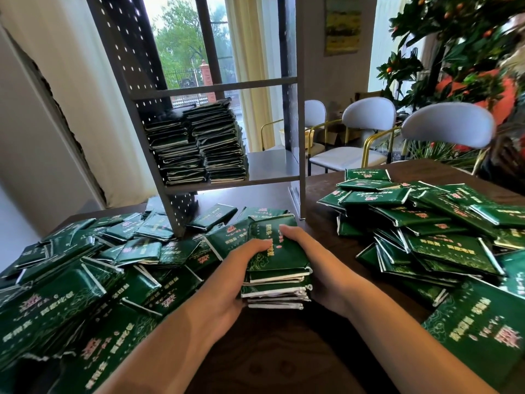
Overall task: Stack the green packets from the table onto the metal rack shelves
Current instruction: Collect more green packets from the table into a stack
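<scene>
A squared-up stack of green packets [277, 268] sits at the middle of the dark wooden table [284, 351]. My left hand [227, 282] grips its left side and my right hand [321, 268] grips its right side, both thumbs lying on the top packet. Loose green packets lie in a heap on the left [85, 280] and another heap on the right [440, 237]. The grey metal rack [272, 166] stands on the table behind, and two tall piles of packets [199, 149] occupy the left part of its lower shelf.
The rack's upper shelf [216, 88] carries nothing visible. White chairs with gold frames [369, 137] stand past the table's far right edge, with a leafy plant [454, 52] behind them. A window and curtains are behind the rack.
</scene>
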`<state>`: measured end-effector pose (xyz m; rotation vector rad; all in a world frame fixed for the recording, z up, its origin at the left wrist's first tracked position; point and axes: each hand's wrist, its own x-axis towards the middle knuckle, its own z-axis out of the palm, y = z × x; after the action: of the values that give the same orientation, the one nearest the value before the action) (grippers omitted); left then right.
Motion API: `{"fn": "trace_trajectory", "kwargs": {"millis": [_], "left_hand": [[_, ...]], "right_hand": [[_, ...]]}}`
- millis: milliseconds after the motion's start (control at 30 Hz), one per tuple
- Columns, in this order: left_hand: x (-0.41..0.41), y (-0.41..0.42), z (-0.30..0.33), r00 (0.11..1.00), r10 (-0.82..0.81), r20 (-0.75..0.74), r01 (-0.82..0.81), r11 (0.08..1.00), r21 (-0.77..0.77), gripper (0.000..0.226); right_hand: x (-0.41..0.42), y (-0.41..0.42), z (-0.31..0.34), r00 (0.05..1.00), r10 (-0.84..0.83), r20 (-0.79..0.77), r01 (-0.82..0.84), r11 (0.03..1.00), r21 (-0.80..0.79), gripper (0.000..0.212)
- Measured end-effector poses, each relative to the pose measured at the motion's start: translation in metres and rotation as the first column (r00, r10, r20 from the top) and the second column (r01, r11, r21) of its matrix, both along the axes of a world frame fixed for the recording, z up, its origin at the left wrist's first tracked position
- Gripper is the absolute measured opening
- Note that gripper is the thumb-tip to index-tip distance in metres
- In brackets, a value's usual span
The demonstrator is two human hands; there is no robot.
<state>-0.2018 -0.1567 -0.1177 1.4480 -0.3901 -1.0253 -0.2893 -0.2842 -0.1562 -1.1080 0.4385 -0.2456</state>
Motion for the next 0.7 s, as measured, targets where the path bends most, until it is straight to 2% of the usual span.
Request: {"fn": "trace_trajectory", "kwargs": {"millis": [100, 233, 300, 367, 400, 467, 533, 567, 633, 700], "left_hand": [[-0.008, 0.009, 0.001, 0.999, 0.020, -0.034, -0.021, 0.998, -0.051, 0.026], [-0.004, 0.010, 0.002, 1.000, -0.002, 0.000, 0.002, 1.000, -0.017, 0.043], [-0.001, 0.015, 0.003, 0.996, -0.072, 0.058, 0.069, 0.996, 0.052, 0.051], [0.005, 0.023, 0.008, 0.966, -0.152, 0.208, 0.126, 0.983, 0.130, 0.041], [0.008, 0.027, 0.011, 0.934, -0.179, 0.311, 0.124, 0.974, 0.190, 0.034], [0.019, 0.038, 0.017, 0.811, -0.245, 0.532, 0.064, 0.940, 0.336, 0.029], [0.031, 0.052, 0.020, 0.569, -0.420, 0.707, -0.049, 0.841, 0.539, 0.026], [0.037, 0.060, 0.020, 0.472, -0.511, 0.719, -0.121, 0.770, 0.627, 0.026], [0.044, 0.077, 0.020, 0.433, -0.593, 0.679, -0.214, 0.664, 0.716, 0.036], [0.044, 0.088, 0.017, 0.417, -0.626, 0.660, -0.260, 0.613, 0.746, 0.050]], "right_hand": [[-0.001, 0.001, 0.002, 0.997, 0.064, 0.031, -0.065, 0.997, 0.029, 0.077], [-0.004, 0.003, 0.006, 0.997, 0.053, 0.056, -0.055, 0.998, 0.039, 0.067], [-0.006, 0.003, 0.008, 0.997, 0.054, 0.059, -0.056, 0.998, 0.034, 0.054], [-0.006, 0.002, 0.007, 0.997, 0.044, 0.056, -0.045, 0.999, 0.010, 0.039], [-0.006, 0.003, 0.007, 0.998, 0.035, 0.046, -0.034, 0.999, -0.013, 0.037], [-0.004, 0.003, 0.005, 1.000, 0.018, 0.023, -0.016, 0.997, -0.069, 0.050], [-0.001, 0.004, 0.002, 1.000, 0.024, 0.006, -0.023, 0.994, -0.103, 0.073], [0.000, 0.004, 0.001, 1.000, 0.029, 0.002, -0.029, 0.993, -0.114, 0.080], [0.003, 0.004, 0.000, 0.999, 0.035, 0.010, -0.033, 0.991, -0.131, 0.083], [0.002, 0.004, 0.000, 1.000, 0.029, 0.006, -0.028, 0.990, -0.140, 0.087]]}}
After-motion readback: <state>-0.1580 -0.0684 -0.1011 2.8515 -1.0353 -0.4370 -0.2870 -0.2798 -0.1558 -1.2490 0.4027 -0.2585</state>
